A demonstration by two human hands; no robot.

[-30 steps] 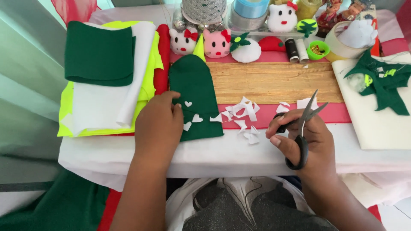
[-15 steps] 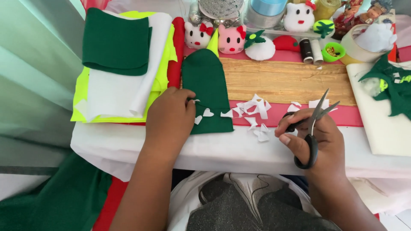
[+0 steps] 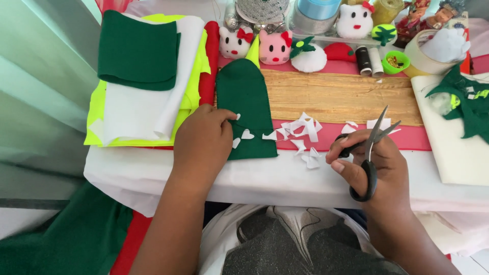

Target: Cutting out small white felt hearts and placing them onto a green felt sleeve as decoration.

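My left hand [image 3: 202,143] rests palm down on the left lower part of a dark green felt piece with a rounded top [image 3: 244,97], fingertips at a small white felt cutout [image 3: 237,117]. Other small white shapes [image 3: 247,135] lie on the green felt. My right hand [image 3: 374,168] grips black-handled scissors [image 3: 371,153], blades slightly apart and pointing up to the right. White felt scraps [image 3: 303,132] lie scattered between the two hands on the pink and white table covering.
A stack of green, white, neon yellow and red felt [image 3: 147,76] lies at left. A gold woven strip [image 3: 336,97] crosses the middle. Small stuffed cat heads [image 3: 275,47], thread spools [image 3: 369,61], ribbon rolls and a green felt shape [image 3: 466,104] on cream fabric stand behind and right.
My left hand has stayed on the green felt, fingers shifting toward a white cutout. The right hand with the scissors has barely moved. The view has drifted slightly.
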